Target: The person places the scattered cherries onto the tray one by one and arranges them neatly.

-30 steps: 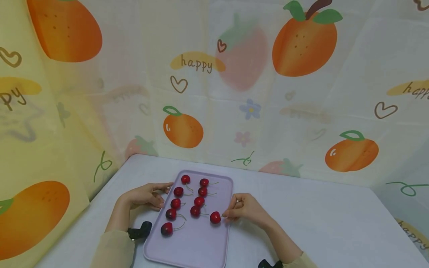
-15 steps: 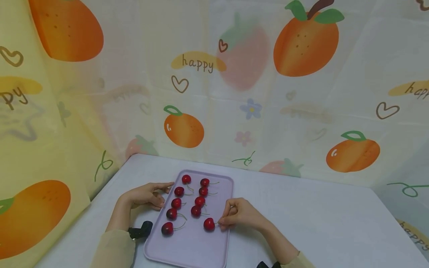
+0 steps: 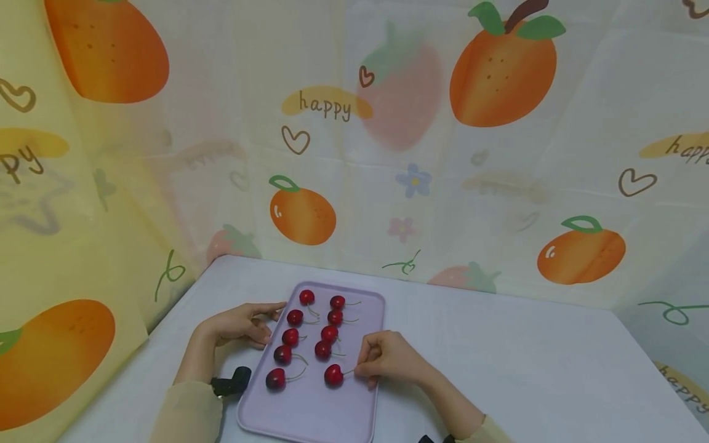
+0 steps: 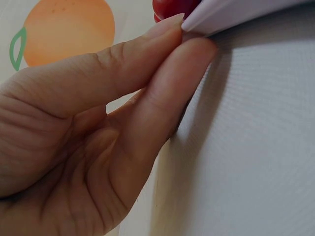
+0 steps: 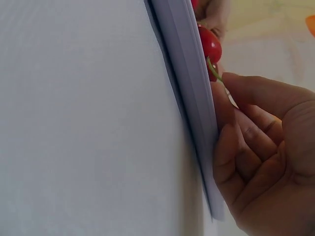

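Observation:
A lilac tray (image 3: 304, 415) lies on the table, with several dark red cherries in two columns on it. My right hand (image 3: 390, 357) pinches the green stem of a cherry (image 3: 334, 375) at the near end of the right column. In the right wrist view that stem (image 5: 213, 70) runs between thumb and finger, beside the tray wall (image 5: 189, 73). At the opposite side my left hand (image 3: 240, 323) grips the tray's left rim; the left wrist view has thumb and finger (image 4: 182, 64) on the tray edge (image 4: 221, 17). Left-column cherries (image 3: 276, 379) lie nearby, stems pointing right.
White cloth (image 3: 498, 363) covers the table around the tray. A fruit-printed curtain (image 3: 421, 203) hangs behind and to the left. Black wrist mounts (image 3: 231, 381) sit on both forearms.
My right hand has moved left and nearer to me, bringing the cherry from the tray's right side into line beneath the right column. The left hand and tray stay put.

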A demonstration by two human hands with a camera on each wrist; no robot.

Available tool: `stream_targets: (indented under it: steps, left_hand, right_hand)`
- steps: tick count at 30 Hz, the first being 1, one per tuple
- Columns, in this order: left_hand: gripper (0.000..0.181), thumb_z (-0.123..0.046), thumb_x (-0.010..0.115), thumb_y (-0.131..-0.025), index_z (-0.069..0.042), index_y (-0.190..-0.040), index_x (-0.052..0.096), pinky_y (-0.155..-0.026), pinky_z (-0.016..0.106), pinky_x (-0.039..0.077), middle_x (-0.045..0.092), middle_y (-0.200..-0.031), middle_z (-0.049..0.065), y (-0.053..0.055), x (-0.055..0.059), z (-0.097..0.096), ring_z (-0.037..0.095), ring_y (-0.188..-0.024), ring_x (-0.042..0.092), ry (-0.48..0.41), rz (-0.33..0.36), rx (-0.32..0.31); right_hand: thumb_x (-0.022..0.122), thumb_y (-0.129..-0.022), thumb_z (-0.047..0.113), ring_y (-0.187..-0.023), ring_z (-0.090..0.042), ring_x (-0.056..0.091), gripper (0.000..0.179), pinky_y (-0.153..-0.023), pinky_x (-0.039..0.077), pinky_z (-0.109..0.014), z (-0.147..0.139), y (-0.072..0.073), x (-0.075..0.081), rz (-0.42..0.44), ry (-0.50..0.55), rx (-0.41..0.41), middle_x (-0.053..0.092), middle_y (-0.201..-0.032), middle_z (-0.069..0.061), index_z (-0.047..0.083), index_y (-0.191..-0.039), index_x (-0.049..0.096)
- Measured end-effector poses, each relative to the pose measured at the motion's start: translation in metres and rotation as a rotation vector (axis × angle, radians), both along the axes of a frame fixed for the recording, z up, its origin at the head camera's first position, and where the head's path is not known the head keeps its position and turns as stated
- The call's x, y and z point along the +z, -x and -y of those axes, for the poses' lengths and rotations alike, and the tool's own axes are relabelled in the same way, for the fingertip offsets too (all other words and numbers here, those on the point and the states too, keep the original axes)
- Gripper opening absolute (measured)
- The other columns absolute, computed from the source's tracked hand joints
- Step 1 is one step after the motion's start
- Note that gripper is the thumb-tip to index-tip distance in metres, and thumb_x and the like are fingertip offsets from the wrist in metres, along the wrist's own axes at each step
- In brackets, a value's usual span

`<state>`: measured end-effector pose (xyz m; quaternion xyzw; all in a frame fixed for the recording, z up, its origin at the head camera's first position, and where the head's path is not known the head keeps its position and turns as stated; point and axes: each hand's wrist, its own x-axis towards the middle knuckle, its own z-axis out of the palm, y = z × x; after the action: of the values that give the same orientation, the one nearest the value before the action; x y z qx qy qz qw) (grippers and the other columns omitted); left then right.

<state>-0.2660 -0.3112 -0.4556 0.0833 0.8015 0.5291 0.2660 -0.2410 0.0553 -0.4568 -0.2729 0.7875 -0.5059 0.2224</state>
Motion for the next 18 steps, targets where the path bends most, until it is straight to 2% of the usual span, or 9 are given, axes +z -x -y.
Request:
stream_targets:
  steps: [5, 11, 18]
  left_hand:
    - [0.078, -0.004, 0.069, -0.085, -0.007, -0.154, 0.032, -0.078, 0.028, 0.062, 0.043, -0.131, 0.019, -0.001, 0.001, -0.001, 0.016, -0.086, 0.062, -0.009, 0.001, 0.002]
    - [0.078, -0.002, 0.068, -0.085, -0.006, -0.154, 0.031, -0.077, 0.029, 0.062, 0.042, -0.132, 0.020, -0.002, 0.002, -0.001, 0.016, -0.085, 0.061, -0.020, -0.004, -0.005]
    - [0.079, -0.002, 0.069, -0.085, -0.006, -0.154, 0.031, -0.077, 0.029, 0.062, 0.042, -0.133, 0.020, -0.001, 0.003, -0.002, 0.016, -0.085, 0.061, -0.017, -0.008, -0.008]
  right_hand:
    - [0.079, -0.080, 0.010, -0.050, -0.010, 0.065, 0.015, -0.052, 0.056, -0.022, 0.006, -0.003, 0.001, -0.002, 0.002, -0.025, 0.073, -0.072, -0.018, 0.002, -0.081, 0.065]
    - [0.079, -0.080, 0.011, -0.050, -0.010, 0.065, 0.015, -0.050, 0.056, -0.024, 0.014, -0.006, 0.002, -0.017, 0.011, -0.017, 0.072, -0.071, -0.018, 0.003, -0.080, 0.066]
    - [0.080, -0.080, 0.014, -0.050, -0.008, 0.064, 0.015, -0.050, 0.056, -0.025, 0.021, -0.008, 0.001, -0.038, -0.007, -0.010, 0.071, -0.066, -0.011, 0.007, -0.077, 0.067]
